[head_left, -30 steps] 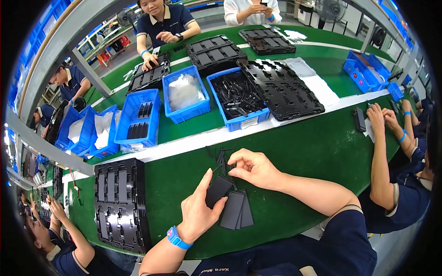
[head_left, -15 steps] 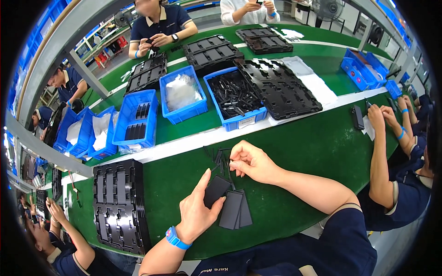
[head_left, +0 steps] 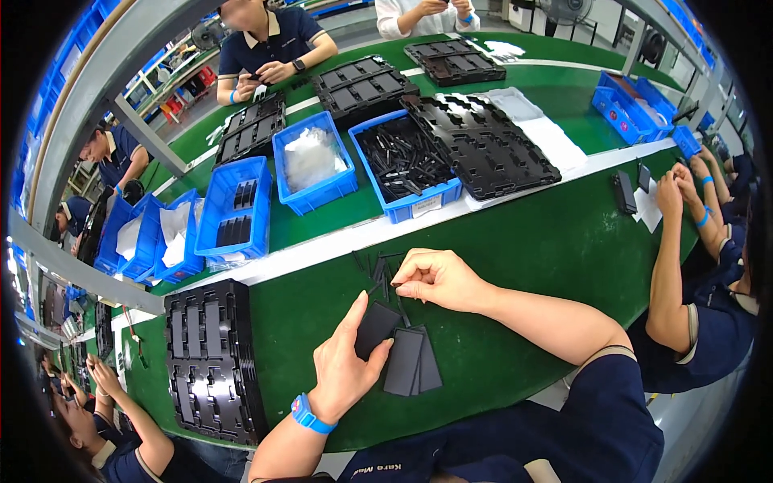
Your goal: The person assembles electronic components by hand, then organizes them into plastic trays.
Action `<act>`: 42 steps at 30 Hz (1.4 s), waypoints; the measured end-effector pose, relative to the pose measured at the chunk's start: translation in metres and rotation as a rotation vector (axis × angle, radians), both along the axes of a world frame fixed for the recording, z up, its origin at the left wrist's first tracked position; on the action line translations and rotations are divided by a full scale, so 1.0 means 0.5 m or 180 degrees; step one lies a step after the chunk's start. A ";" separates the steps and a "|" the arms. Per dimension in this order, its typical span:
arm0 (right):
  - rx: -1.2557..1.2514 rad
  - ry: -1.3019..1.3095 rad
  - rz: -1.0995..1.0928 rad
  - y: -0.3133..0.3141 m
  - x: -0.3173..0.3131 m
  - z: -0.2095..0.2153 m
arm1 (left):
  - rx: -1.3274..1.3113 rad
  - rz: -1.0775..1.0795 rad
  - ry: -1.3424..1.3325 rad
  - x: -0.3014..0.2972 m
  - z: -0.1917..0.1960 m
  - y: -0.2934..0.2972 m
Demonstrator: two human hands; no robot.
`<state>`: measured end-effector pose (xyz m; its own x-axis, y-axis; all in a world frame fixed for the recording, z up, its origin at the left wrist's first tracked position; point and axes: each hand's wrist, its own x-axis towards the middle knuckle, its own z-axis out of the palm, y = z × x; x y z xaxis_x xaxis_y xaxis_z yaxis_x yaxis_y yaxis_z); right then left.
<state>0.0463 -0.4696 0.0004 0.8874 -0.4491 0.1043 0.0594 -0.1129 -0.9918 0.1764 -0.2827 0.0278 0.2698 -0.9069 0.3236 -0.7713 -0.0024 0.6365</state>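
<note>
My left hand (head_left: pixel 345 362) grips a flat black rectangular panel (head_left: pixel 377 328) between thumb and fingers, tilted over the green table. Close by on its far right, my right hand (head_left: pixel 435 278) is closed in a pinch, its fingertips above a loose group of thin black strips (head_left: pixel 378 267). What the pinch holds, if anything, is too small to make out. Several more dark rectangular panels (head_left: pixel 409 362) lie fanned and overlapping on the table, just right of the left hand. The right fingertips partly cover the strips.
A stack of black moulded trays (head_left: pixel 208 354) stands left of my hands. Beyond the white line are blue bins, one full of black strips (head_left: pixel 403 157), one with clear bags (head_left: pixel 312 159). A black tray (head_left: pixel 487 145) leans on the bin's right. Co-workers (head_left: pixel 274 56) sit around the table.
My right hand has shifted slightly left, its fingers drawn closer into a pinch over the strips. The left hand keeps its hold on the panel. The whole view has shifted slightly.
</note>
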 end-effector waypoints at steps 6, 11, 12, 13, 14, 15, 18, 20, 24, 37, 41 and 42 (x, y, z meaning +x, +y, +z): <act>0.0198 -0.0043 0.0038 0.001 -0.003 0.002 | 0.0037 -0.0020 0.0077 0.001 -0.006 -0.002; 0.0288 -0.0250 -0.0006 0.008 0.012 -0.006 | -0.0144 0.0040 -0.0003 0.002 -0.003 0.001; 0.0324 -0.0246 0.0004 0.008 0.012 -0.004 | -0.0079 0.0039 0.0010 0.003 -0.004 0.003; 0.0315 -0.0239 -0.0016 0.007 0.006 -0.001 | -0.0013 0.0042 0.0020 0.002 -0.004 0.003; 0.0299 -0.0155 -0.0022 0.006 0.004 0.001 | 0.0044 0.0042 0.0060 0.000 0.000 0.001; 0.0283 -0.0072 -0.0025 0.006 0.002 0.003 | 0.0042 0.0047 0.0059 0.001 -0.001 0.000; 0.0531 -0.0111 -0.0054 0.009 -0.004 0.016 | -0.0028 -0.0009 0.0023 0.001 -0.005 -0.003; 0.0491 -0.0192 -0.0084 0.012 -0.002 0.013 | -0.0063 0.0009 -0.0114 0.000 -0.001 -0.001; 0.0291 -0.0278 0.0037 0.008 -0.005 0.000 | 0.0050 0.0057 -0.0004 -0.001 -0.002 0.001; 0.0307 -0.0793 -0.0027 0.012 0.009 -0.002 | -0.0001 0.0002 -0.0032 0.002 -0.005 -0.001; 0.0330 -0.0208 -0.0072 0.009 0.001 0.013 | -0.0017 0.0003 -0.0063 0.002 -0.007 0.000; 0.0097 -0.0008 -0.0096 0.009 -0.001 0.019 | -0.0016 0.0003 -0.0062 0.002 -0.007 0.001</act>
